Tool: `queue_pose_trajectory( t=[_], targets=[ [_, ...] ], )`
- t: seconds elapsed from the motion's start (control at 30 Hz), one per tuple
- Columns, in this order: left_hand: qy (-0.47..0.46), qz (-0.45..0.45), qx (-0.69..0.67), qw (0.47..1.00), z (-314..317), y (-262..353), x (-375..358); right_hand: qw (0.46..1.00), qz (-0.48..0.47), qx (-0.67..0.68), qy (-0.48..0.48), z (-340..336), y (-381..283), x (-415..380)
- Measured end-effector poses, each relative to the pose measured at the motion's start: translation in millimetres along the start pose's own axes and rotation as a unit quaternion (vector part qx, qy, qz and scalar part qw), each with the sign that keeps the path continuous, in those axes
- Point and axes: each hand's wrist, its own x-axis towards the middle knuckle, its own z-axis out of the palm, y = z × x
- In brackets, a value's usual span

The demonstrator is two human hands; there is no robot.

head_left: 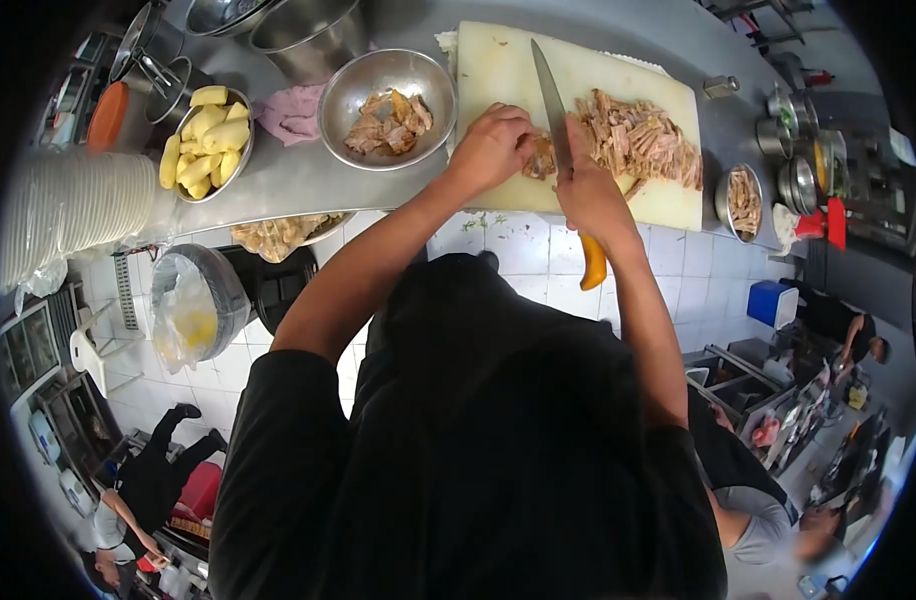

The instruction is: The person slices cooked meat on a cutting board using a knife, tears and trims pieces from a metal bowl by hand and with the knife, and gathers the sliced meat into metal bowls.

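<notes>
My right hand (pixel 590 192) is wrapped around a kitchen knife (pixel 549 88), its yellow handle end pointing toward me and its blade angled up across the cutting board (pixel 498 60). Curled fingers of my left hand (pixel 495 148) press on a small piece of cooked meat (pixel 541 157) just left of the blade. To the right of the knife lies a pile of sliced meat (pixel 638 140) in strips. A steel bowl (pixel 336 85) left of the board contains larger meat chunks (pixel 388 125).
A bowl of peeled yellow pieces (pixel 213 140), a pink cloth (pixel 290 112) and stacked plates (pixel 98 205) are on the left. A small bowl of meat strips (pixel 745 200) stands right of the board. Behind me are a lined bin (pixel 200 300) and several people.
</notes>
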Motion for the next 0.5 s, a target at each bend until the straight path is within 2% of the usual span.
queue_pose_trajectory(
  t=[0.07,0.17,0.2,0.37,0.5],
  targets=[
    [0.001,-0.006,-0.006,1.000,-2,2,-3,1.000,0.025,0.007,-0.017,-8,-14,-8],
    [0.008,0.005,-0.006,1.000,-1,1,-3,1.000,0.001,-0.005,0.013,15,-2,-1],
    [0.005,0.008,-0.005,1.000,0,0,-5,0.997,-0.041,-0.017,0.065,41,12,9],
    [-0.019,0.000,0.002,1.000,0,-4,0,0.997,-0.042,0.011,0.059,39,12,13],
    [0.011,0.001,-0.017,1.000,0,-1,-4,0.998,0.032,0.041,-0.021,5,-12,2]
  ],
)
